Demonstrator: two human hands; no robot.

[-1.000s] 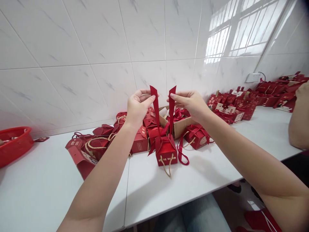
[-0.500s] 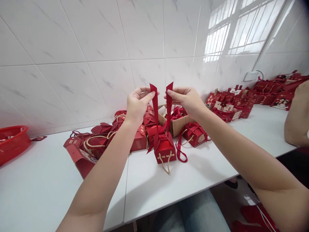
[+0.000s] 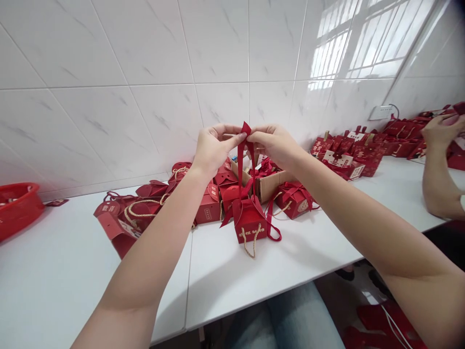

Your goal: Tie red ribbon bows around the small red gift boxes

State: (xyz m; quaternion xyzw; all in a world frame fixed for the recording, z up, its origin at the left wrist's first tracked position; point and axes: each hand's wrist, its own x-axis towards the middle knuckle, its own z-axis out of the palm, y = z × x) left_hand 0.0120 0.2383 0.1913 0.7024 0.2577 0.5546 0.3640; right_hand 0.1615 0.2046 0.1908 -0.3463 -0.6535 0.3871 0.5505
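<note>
A small red gift box [image 3: 250,220] with gold lettering and a twisted gold cord handle [image 3: 249,249] stands on the white table. Two strands of red ribbon [image 3: 240,167] rise from its top. My left hand [image 3: 218,145] pinches one ribbon end between thumb and fingers. The other end is pinched in my right hand [image 3: 272,143]. Above the box the fingertips of both hands meet, and the ribbon ends overlap there. Exactly how the ends cross is partly hidden by the fingers. A loose loop of ribbon [image 3: 275,235] lies at the box's right side.
Red boxes [image 3: 209,208] crowd behind and to the left. A cardboard carton [image 3: 269,188] of ribbon stands behind, beside another tied box [image 3: 293,203]. A red basket [image 3: 22,213] sits far left. More boxes [image 3: 341,160] and another person's arm [image 3: 436,174] are at right.
My hands have come together, bringing the two ribbon ends from apart to overlapping. The box stays on the table. At right, the other person's hand has come into view, holding something red.
</note>
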